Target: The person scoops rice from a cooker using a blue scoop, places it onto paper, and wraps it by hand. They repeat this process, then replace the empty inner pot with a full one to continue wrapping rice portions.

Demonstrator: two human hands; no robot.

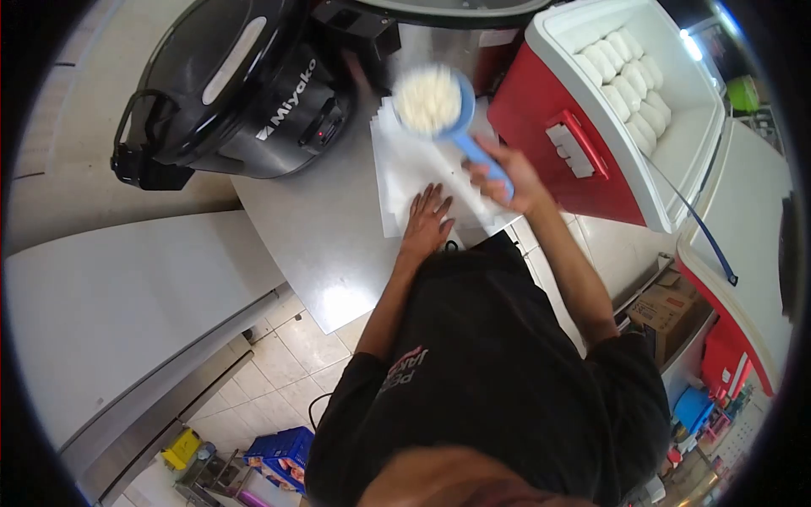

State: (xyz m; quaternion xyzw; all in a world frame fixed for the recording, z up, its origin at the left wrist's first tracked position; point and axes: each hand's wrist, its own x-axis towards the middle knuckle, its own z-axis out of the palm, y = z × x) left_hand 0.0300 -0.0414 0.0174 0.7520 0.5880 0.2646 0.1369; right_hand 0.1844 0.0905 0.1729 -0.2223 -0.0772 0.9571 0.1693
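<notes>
My right hand (pixel 515 179) is wrapped round the handle of a blue scoop (pixel 484 156). Cooked white rice (pixel 428 100) heaps up in the scoop's bowl, which is slightly blurred and held over the far part of a stack of white paper sheets (pixel 405 165). Flat on the near part of that stack lies my left hand (pixel 428 221), fingers spread and holding nothing. The sheets rest on a metal table (pixel 317 232).
A black Miyako rice cooker (pixel 253 110) stands at the left back, with another large pot (pixel 422 46) behind the paper. To the right, a red cool box (pixel 541 118) holds rows of white wrapped packets (pixel 629 80). A cardboard box (pixel 667 308) sits lower right.
</notes>
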